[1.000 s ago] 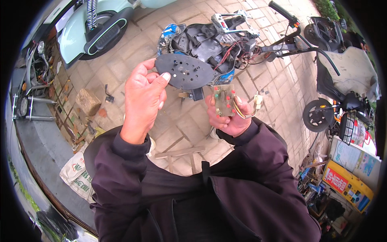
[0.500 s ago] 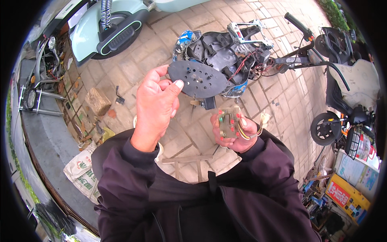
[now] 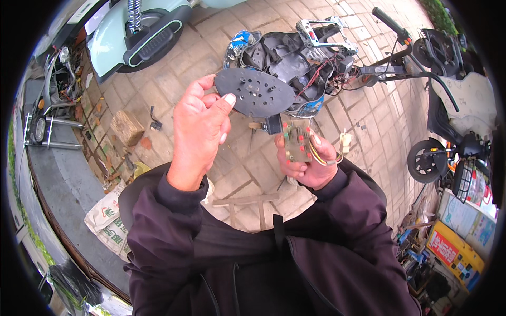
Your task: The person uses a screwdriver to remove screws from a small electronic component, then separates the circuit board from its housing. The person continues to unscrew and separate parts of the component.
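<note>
Between thumb and fingers, my left hand [image 3: 203, 118] grips the left end of a black oval plate [image 3: 255, 94] dotted with small holes and pegs. My right hand [image 3: 314, 163] holds a small circuit board [image 3: 297, 142] with red and green spots. Several wires run from the board, around my right thumb, to a cream-coloured connector [image 3: 345, 141]. Just beyond the plate, on the paving, lies an opened black and blue vehicle body shell [image 3: 284, 62] with red and dark wires at its right side; the plate hides part of it.
A pale green scooter [image 3: 113, 45] stands at the far left. Nearer are a wooden block [image 3: 127, 128] and a white printed sack [image 3: 108, 218]. Handlebars [image 3: 390, 26] and a parked black two-wheeler [image 3: 448, 158] are on the right, with a yellow box [image 3: 453, 255] at lower right.
The plate has shifted slightly left and up with my left hand. My right hand has raised the circuit board a little toward the plate. Both grips stay the same.
</note>
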Tool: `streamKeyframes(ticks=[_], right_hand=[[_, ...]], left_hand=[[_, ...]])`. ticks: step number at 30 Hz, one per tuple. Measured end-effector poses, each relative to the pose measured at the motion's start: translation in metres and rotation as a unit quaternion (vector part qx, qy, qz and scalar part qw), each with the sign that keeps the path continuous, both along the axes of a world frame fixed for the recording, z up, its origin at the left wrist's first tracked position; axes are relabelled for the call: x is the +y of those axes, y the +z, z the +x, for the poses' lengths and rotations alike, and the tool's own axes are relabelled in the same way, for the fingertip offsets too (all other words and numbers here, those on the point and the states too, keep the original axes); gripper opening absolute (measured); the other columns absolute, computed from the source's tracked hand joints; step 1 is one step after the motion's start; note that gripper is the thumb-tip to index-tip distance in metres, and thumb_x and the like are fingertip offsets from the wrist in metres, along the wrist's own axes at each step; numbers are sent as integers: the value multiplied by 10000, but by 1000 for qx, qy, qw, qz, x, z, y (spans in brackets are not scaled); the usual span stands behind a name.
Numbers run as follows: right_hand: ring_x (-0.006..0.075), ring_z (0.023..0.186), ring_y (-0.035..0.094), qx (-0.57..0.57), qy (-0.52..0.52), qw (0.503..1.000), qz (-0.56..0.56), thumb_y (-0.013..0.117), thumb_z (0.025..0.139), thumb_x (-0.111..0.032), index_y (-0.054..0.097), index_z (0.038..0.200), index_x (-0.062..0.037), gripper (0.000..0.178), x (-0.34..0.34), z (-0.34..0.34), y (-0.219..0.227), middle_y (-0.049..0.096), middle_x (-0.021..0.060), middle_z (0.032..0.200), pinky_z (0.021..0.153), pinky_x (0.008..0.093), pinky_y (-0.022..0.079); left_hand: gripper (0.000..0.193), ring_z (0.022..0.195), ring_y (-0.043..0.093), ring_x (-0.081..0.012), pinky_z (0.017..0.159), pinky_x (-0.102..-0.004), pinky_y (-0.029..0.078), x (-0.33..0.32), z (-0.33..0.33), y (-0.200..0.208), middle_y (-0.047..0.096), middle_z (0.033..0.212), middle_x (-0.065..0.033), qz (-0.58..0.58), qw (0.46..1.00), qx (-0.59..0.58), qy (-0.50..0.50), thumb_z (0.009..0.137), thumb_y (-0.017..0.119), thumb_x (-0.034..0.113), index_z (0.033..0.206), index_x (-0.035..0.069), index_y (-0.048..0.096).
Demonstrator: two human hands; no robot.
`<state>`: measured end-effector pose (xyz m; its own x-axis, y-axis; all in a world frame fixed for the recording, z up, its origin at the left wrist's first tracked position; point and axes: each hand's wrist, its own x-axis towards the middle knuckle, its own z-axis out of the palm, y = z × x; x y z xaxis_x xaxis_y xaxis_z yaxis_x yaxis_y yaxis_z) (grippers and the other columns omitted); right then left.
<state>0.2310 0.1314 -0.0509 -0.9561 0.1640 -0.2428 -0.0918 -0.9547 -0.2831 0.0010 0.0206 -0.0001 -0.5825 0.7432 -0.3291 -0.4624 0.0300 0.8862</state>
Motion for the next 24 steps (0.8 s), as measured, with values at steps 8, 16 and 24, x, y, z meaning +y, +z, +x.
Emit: streamKeyframes(ticks=[8,16,24], right_hand=[[93,572,393,-2,12,1000,22,713,969,-484,545,1476,-2,719,2,-1,-2,698,121,1222,519,282,348],[91,564,415,-23,-8,1000,17,759,919,-382,513,1523,10,760,-2,-4,8,695,148,1308,511,286,363],[95,564,426,-28,-7,999,19,753,928,-352,516,1523,15,738,-1,-2,6,703,149,1309,510,290,360]], left_hand=[[397,497,475,-48,429,-229,333,-2,-3,-4,671,837,-36,19,1000,6,-2,1017,684,14,1377,-51,528],[457,485,472,-51,418,-226,334,-1,-3,0,690,858,-46,25,1000,-2,0,1017,708,41,1420,-1,499],[489,480,473,-53,429,-214,337,-2,-1,-1,726,906,-73,26,999,-25,-1,1005,731,34,1429,10,488]])
